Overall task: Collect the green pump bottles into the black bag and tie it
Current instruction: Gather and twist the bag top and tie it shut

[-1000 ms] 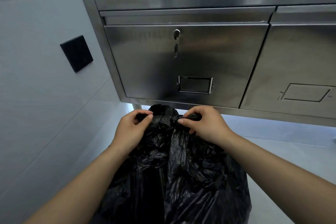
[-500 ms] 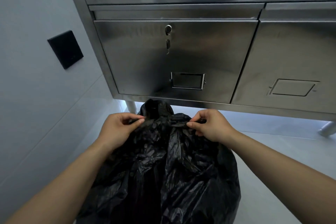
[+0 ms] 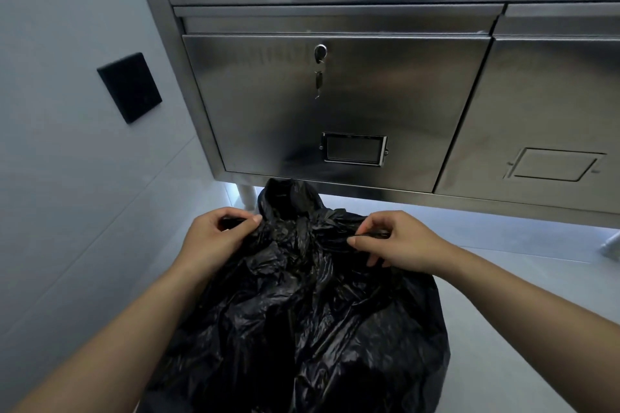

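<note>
Left hand (image 3: pixel 214 238), right hand (image 3: pixel 396 245) pinching black bag (image 3: pixel 302 312)

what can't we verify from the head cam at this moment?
- Green pump bottles: none in view; the opaque black bag hides whatever is inside.
- Knot: the left hand and right hand pinch bunched plastic; tied or not is unclear.
- Bag bottom: cut off by the lower frame edge.
</note>
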